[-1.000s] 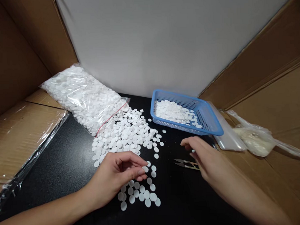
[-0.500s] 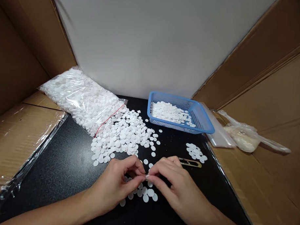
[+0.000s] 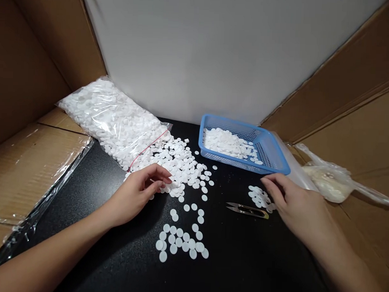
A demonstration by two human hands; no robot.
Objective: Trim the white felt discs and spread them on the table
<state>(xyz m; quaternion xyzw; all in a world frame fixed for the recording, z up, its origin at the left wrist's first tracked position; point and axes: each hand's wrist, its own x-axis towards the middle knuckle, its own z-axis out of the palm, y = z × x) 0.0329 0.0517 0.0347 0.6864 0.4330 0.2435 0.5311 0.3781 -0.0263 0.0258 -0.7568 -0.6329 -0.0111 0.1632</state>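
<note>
Over the near edge of the large pile of small white discs (image 3: 184, 167) is my left hand (image 3: 143, 189), its thumb and forefinger slightly apart and close to the discs. My right hand (image 3: 294, 200) hovers at a small cluster of white discs (image 3: 258, 196) on the right. Its thumb and forefinger are apart, and no disc shows between them. Between the hands, thread snips (image 3: 248, 210) lie on the black tabletop. Several loose white discs (image 3: 179, 232) are spread nearer to me.
A clear plastic bag (image 3: 109, 117) full of white discs lies at back left, its mouth toward the pile. A blue basket (image 3: 245, 163) holding more discs stands at back right. Beyond it is a knotted plastic bag (image 3: 329, 180). Cardboard walls (image 3: 353, 75) flank the table.
My hands have parted from their fingertip-to-fingertip position above the near discs. The left moved up and left to the large pile; the right moved right to the small cluster, uncovering the snips.
</note>
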